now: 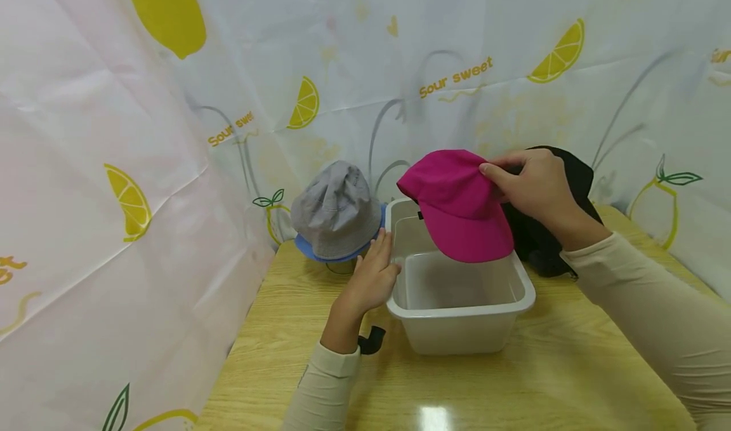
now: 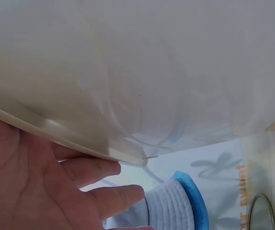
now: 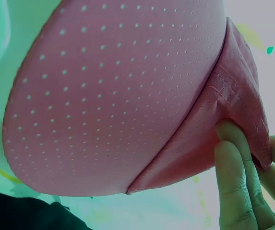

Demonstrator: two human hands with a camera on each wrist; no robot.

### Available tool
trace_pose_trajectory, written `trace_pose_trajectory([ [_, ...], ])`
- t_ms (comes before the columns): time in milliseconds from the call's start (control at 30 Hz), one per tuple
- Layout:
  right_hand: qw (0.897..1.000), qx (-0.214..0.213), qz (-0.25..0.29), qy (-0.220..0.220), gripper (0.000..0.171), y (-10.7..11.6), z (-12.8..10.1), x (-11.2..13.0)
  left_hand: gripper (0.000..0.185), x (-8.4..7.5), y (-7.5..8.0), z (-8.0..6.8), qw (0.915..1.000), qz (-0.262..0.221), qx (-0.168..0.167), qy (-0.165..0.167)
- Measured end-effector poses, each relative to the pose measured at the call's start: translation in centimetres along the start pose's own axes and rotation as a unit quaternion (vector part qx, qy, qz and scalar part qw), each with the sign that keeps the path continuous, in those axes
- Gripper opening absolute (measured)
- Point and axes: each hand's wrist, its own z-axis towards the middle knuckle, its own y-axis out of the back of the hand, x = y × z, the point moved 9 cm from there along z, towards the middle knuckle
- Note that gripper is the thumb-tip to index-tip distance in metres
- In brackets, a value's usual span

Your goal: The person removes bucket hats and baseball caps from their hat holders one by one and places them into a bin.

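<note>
So: my right grip pinches pink cap by its crown edge | cap lies left of it, over white bin, brim toward me | my left grip, fingers extended, touches bin rim

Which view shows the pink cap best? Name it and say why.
The head view: crown and brim of the pink cap both show within the frame, though the right hand covers part of one side. The right wrist view shows it closer, but cropped at the top. The left wrist view shows none of it.
</note>
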Motion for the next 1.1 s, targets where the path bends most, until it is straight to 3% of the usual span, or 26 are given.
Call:
trace_pose_trajectory([
  [700, 0.998, 0.041, 0.032, -0.016, 0.035, -3.0, -0.5, 0.0, 0.074, 0.1, -0.2, 0.0, 1.0, -0.002, 0.001, 0.002],
  [1100, 0.995, 0.082, 0.018, -0.052, 0.041, -3.8, -0.7, -2.4, 0.075, 0.0, -0.1, 0.0, 1.0, -0.005, -0.002, -0.005],
])
